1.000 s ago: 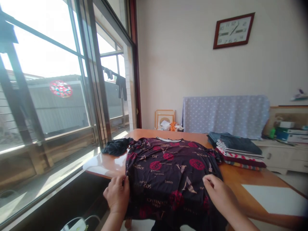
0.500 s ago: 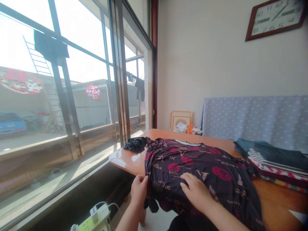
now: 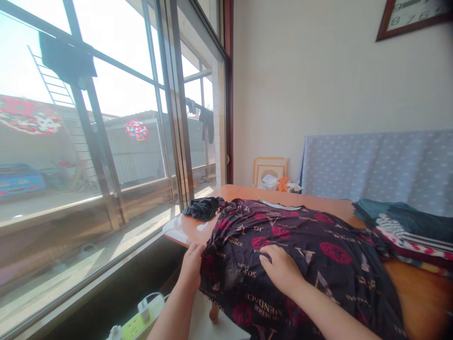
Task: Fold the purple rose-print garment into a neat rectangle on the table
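A dark printed shirt [image 3: 279,236] with red round patterns and pale lettering lies spread over the wooden table [image 3: 230,191], its lower part hanging over the near edge. My left hand [image 3: 193,264] is closed on the shirt's left edge, near the table's left corner. On the middle of the shirt rests my right hand [image 3: 281,270], its fingers stretched out over the fabric. The shirt's neckline faces the far side of the table.
Bunched black cloth [image 3: 202,208] sits at the table's left corner. A stack of folded clothes [image 3: 414,231] stands at the right. Below left is a green power strip [image 3: 136,323] with plugs. A large window [image 3: 120,118] runs along the left.
My left hand has moved left and slightly up, drawing the shirt's edge outward so that more of its lower part is spread. My right hand has shifted slightly left and up.
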The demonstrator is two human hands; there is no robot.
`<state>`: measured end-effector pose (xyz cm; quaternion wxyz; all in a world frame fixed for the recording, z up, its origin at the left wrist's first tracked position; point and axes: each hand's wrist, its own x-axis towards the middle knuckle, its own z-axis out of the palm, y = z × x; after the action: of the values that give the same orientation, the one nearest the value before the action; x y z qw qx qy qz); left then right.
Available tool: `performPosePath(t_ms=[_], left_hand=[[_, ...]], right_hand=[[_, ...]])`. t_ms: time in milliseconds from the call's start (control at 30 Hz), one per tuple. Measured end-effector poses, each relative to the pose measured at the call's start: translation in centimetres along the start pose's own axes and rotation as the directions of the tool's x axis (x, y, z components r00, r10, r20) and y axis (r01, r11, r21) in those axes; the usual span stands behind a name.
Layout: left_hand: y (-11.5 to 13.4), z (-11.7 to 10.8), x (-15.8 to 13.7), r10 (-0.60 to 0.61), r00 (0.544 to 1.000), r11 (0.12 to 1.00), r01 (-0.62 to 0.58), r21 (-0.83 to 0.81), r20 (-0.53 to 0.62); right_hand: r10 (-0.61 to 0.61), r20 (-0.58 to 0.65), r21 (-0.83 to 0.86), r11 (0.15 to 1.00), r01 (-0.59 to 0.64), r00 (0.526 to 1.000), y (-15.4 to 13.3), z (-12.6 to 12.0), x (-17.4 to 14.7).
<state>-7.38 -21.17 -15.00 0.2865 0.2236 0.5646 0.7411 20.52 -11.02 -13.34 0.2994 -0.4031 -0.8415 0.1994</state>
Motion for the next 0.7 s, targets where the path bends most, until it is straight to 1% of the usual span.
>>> performPosePath(t_ms=[33,67,100,133,167,200,267,367,433,567,633,700], left_hand=[[-0.1,0.3,-0.2,-0.002,0.999,1.0,0.002,-0.004,0.041],[-0.1,0.7,-0.5,-0.004,0.997,1.0,0.004,-0.008,0.075],[-0.2,1.0,-0.7,-0.003,0.995,1.0,0.003,-0.006,0.103],[-0.2,1.3,-0.9,-0.002,0.992,1.0,0.002,-0.002,0.129],[-0.2,1.6,-1.1,-0.004,0.988,1.0,0.003,0.006,0.152],[-0.3,1.9,-1.3,-0.008,0.985,1.0,0.005,0.017,0.173],[-0.3,2.3,-1.6,-0.019,0.978,0.999,0.011,0.04,0.209],[-0.3,2.7,-1.7,-0.027,0.972,0.998,0.013,0.06,0.234],[-0.3,2.6,-1.6,-0.008,0.979,0.999,-0.003,0.053,0.205],[-0.6,1.6,-0.6,0.071,0.996,0.995,-0.074,0.068,0.045],[-1.0,1.0,0.0,0.086,0.995,0.989,-0.078,0.124,-0.06],[-1.4,0.5,0.3,0.123,0.981,0.972,-0.089,0.218,-0.15]], right_hand=[[0.005,0.019,0.082,0.997,-0.006,1.0,-1.2,0.2,0.7],[0.031,0.043,0.183,0.982,-0.038,0.999,-2.6,0.5,1.5],[0.072,0.101,0.294,0.951,-0.099,0.992,-3.9,1.0,2.2],[0.142,0.199,0.407,0.888,-0.214,0.97,-5.3,1.7,2.8],[0.224,0.316,0.485,0.797,-0.359,0.922,-6.5,2.4,3.4],[0.246,0.372,0.497,0.761,-0.416,0.895,-7.6,3.2,3.9],[0.273,0.445,0.505,0.711,-0.49,0.853,-9.3,4.8,4.7],[0.297,0.486,0.512,0.665,-0.543,0.822,-10.3,6.6,5.5],[0.311,0.5,0.529,0.63,-0.569,0.808,-10.2,7.2,5.7],[0.323,0.528,0.555,0.568,-0.607,0.785,-9.1,7.2,5.8],[0.32,0.542,0.561,0.55,-0.618,0.777,-8.7,7.0,5.8],[0.309,0.557,0.565,0.541,-0.624,0.771,-8.5,6.9,5.7]])
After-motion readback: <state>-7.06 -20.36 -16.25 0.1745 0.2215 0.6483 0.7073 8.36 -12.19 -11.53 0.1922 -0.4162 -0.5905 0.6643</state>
